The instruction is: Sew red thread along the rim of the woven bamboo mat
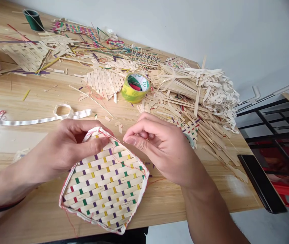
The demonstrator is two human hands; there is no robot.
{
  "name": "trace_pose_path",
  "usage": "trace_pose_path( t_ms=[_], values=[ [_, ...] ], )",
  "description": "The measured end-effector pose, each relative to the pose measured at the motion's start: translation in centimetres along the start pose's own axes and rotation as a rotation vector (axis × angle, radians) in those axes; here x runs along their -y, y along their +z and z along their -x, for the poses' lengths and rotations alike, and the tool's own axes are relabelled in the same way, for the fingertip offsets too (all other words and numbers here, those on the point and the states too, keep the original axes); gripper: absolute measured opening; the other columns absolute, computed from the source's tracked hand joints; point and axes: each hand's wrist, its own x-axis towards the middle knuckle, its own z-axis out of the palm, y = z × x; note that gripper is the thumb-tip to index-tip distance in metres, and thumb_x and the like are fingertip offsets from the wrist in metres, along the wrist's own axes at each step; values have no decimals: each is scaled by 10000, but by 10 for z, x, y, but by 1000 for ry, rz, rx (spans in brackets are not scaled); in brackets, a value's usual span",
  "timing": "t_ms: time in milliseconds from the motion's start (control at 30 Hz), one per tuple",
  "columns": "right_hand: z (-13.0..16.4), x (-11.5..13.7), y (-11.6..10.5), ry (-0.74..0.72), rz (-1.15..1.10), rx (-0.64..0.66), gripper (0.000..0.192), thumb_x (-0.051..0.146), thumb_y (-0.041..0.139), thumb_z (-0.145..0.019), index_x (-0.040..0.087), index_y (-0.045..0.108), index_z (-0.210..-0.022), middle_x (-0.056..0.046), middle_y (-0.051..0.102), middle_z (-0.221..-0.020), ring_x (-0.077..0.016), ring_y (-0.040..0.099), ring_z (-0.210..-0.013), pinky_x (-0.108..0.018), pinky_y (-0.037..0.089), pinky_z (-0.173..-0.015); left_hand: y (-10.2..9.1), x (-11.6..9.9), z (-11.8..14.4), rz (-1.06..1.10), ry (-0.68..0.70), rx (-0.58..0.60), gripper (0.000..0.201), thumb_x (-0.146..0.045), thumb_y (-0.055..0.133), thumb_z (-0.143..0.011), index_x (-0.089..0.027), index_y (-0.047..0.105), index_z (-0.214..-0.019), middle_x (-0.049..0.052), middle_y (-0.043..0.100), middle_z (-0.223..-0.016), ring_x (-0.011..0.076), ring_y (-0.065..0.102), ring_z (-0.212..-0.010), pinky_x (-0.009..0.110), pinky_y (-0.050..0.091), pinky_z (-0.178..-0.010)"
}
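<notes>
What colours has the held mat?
The mat is cream with green, yellow, purple and red patches, best seen in the head view.

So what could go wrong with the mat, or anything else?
The red thread dangles loose from the mat, so it might tangle or catch. Also, the black slab seems to stick out past the table's edge, so a bump might make it fall.

I count two hands, my left hand and right hand, and one white-edged woven square at lower centre. I see one yellow tape roll mid-frame, one green cylinder upper left; pale strips upper right defy counting.
</notes>
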Motion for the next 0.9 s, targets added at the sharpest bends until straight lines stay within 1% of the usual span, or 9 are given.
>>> trace_pose_path(
  t_ms=[133,233,300,400,500,633,733,800,900],
  values=[
    [0,0,1,10,6,28,115,186,735,-1005,184,733,-889,10,618,-821,-109,556,-708,-267,404,-609,-1,1,0,-46,39,-1,212,-284,683,-1003,-164,801,-874,-34,686,-717,63,590,-589,114,485,-564],
    [1,0,2,22,-12,41,114,200,748,-999,179,738,-887,16,607,-816,-100,544,-696,-263,391,-594,-1,1,0,-79,40,6,224,-298,676,-1008,-163,794,-874,-32,684,-733,65,596,-606,112,477,-561],
    [1,0,2,25,-30,45,125,201,753,-996,174,735,-875,20,603,-810,-94,531,-687,-260,382,-587,-1,1,0,-73,34,20,234,-311,671,-1014,-163,786,-874,-35,685,-733,63,596,-601,114,483,-571],
    [1,0,3,21,-39,49,131,189,755,-992,172,734,-864,23,600,-798,-90,521,-677,-257,376,-582,0,1,0,-61,30,26,213,-284,659,-1020,-168,792,-900,-50,670,-711,49,569,-572,110,484,-582],
    [1,0,3,37,-49,50,141,182,757,-990,176,736,-850,21,605,-786,-94,523,-673,-254,375,-577,0,1,1,-50,28,33,210,-290,668,-1012,-165,793,-899,-48,661,-700,55,565,-574,112,466,-552],
    [2,-2,5,57,-77,44,180,271,793,-978,177,747,-832,19,615,-772,-94,526,-660,-248,374,-561,-1,2,2,-27,11,55,221,-320,676,-1009,-162,786,-901,-33,670,-721,68,562,-595,121,442,-527],
    [2,-4,7,31,-70,33,222,329,811,-962,174,754,-814,20,611,-761,-90,520,-651,-249,365,-554,0,2,2,-43,29,50,210,-304,675,-999,-153,781,-900,-15,697,-759,81,596,-635,137,466,-571],
    [1,-4,9,4,-54,35,260,355,788,-978,173,739,-799,21,604,-750,-92,520,-652,-252,372,-567,0,1,2,-47,39,36,210,-295,668,-997,-147,781,-900,-8,706,-768,88,610,-649,144,477,-589],
    [-1,-5,12,-38,-40,51,313,379,725,-1023,175,679,-791,16,616,-764,-102,533,-673,-258,397,-608,2,0,2,-33,46,15,214,-267,658,-996,-138,771,-867,-20,677,-716,75,571,-599,134,463,-555]
  ],
)
